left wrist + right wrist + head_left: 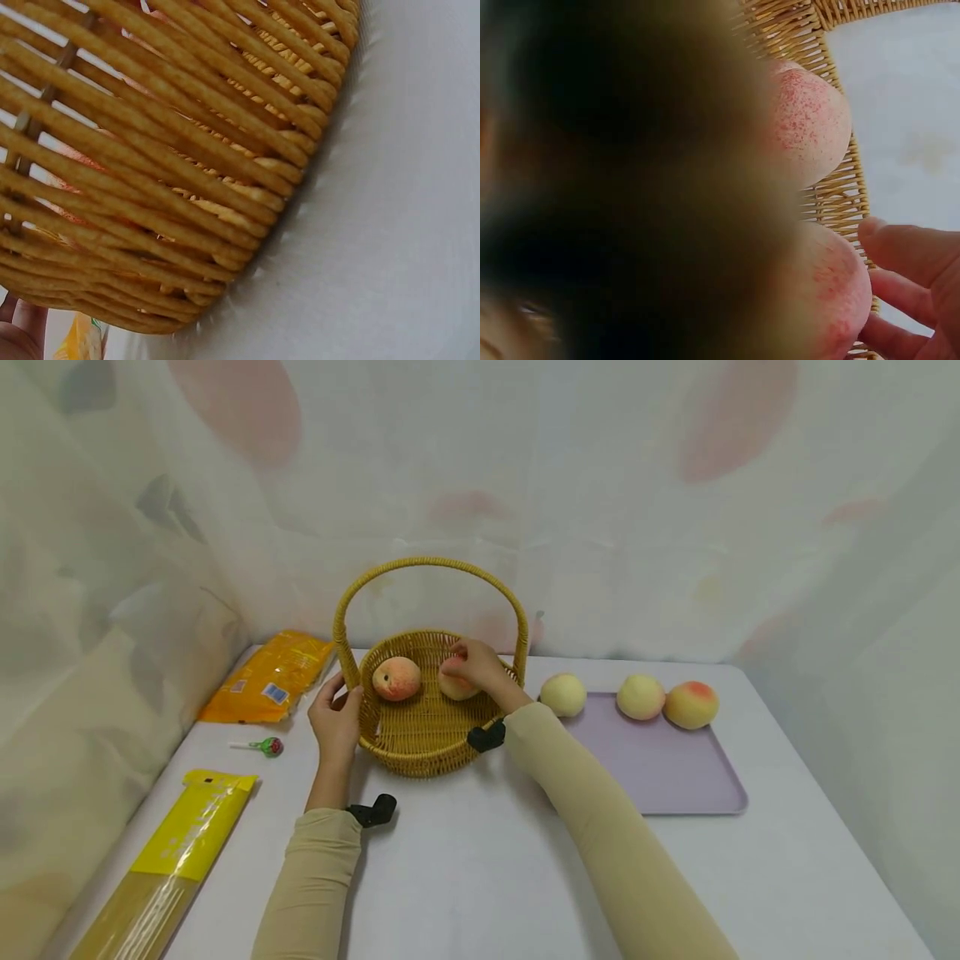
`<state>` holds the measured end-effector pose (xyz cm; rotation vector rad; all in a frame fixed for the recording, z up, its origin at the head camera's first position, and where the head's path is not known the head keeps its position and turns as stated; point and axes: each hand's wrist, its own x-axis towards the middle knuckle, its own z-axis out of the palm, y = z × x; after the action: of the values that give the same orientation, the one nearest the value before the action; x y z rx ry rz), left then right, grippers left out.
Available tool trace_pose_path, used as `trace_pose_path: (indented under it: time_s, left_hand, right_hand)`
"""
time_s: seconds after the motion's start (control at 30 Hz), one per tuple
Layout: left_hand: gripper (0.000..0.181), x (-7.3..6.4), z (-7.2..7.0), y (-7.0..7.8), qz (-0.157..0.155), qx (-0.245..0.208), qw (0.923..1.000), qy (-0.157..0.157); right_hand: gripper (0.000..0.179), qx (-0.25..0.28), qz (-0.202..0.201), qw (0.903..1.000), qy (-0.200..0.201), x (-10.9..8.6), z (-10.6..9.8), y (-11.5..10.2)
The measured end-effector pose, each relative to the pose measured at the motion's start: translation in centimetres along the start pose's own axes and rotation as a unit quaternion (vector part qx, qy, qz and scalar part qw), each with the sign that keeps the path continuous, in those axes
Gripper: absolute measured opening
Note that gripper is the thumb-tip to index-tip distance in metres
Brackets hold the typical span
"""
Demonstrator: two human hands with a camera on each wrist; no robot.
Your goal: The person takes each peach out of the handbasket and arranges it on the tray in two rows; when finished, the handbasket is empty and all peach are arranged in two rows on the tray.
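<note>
Peach [455, 691] is inside the wicker basket [415, 766], right half, directly below the fingers of the right hand [483, 668]. Right fingers touch it, slightly bent; can't tell if they're gripping or only resting. Right wrist view is half blocked by a dark blur. Left hand [335, 720]: thumb and index spread in a V, tips against the basket's left side by the handle foot; remaining fingers hidden, no hold on any fruit.

Second peach [397, 678] lies in the basket left of the right fingers, clear of the first, near the left fingertips. Basket handle [431, 562] arches up higher than both sets of fingers.

Lilac tray [652, 777] is right of the right fingers: pale peach [562, 695] nearest them at its left end, then blushed peach [640, 697] and orange-red peach [692, 705] farther out, side by side.

Left of the left fingers: orange bag [270, 681], lollipop [272, 747], and long yellow packet [172, 852] farthest off, toward the wearer. White table [450, 868] under it all.
</note>
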<state>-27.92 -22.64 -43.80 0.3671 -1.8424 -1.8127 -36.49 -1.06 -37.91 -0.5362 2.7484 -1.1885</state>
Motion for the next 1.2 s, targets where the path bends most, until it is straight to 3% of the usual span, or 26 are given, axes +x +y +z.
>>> trace_pose_path:
  time_s: [0.2, 0.57, 0.87, 1.2]
  left_hand:
    - [0.036, -0.1, 0.0, 0.0, 0.001, 0.003, 1.0, 0.001]
    - [0.036, -0.3, 0.5, 0.0, 0.001, 0.0, 1.0, -0.004]
    - [0.036, -0.3, 0.5, -0.3, -0.007, 0.0, 0.9999, -0.013]
    - [0.038, 0.1, 0.0, 0.5, -0.008, -0.004, 0.9999, -0.011]
  right_hand:
    - [0.044, -0.004, 0.013, 0.9995, -0.028, -0.1, 0.1, 0.6]
    - [0.06, 0.035, 0.039, 0.9932, -0.104, -1.1, 0.1, 1.4]
    - [0.055, 0.035, 0.035, 0.9959, -0.076, -1.5, 0.3, 1.6]
    - [0.058, 0.038, -0.026, 0.9979, -0.045, -1.9, -1.2, -0.4]
